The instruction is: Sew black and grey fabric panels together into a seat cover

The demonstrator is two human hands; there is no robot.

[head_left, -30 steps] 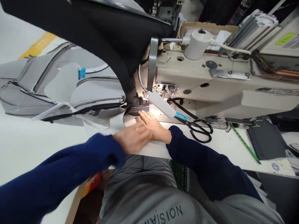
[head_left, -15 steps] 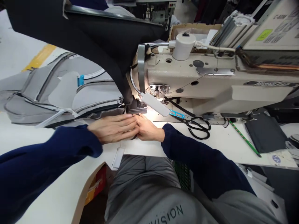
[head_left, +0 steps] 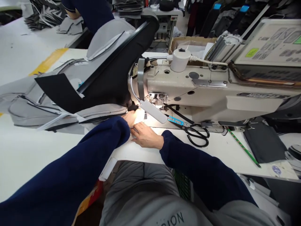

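Note:
My left hand reaches under the lamp of the sewing machine, close to the needle area. Glare and the bag's material partly hide its fingers, so their closing cannot be told. Just in front, my right hand has its fingers bent together at the table edge side of the work; what they pinch is hidden. A grey bag body with zippers spreads to the left of the machine. Its black panel is folded up over it and runs in toward the needle.
Black-handled scissors and a blue thread snipper lie right of my hands. A green striped pencil and dark fabric pieces are farther right. The white lamp head hangs over the stitching spot. A person's dark sleeve shows behind.
My left hand has moved right and away from me toward the needle, off my right hand. The black panel has swung down over the grey bag. The camera view has tilted up slightly.

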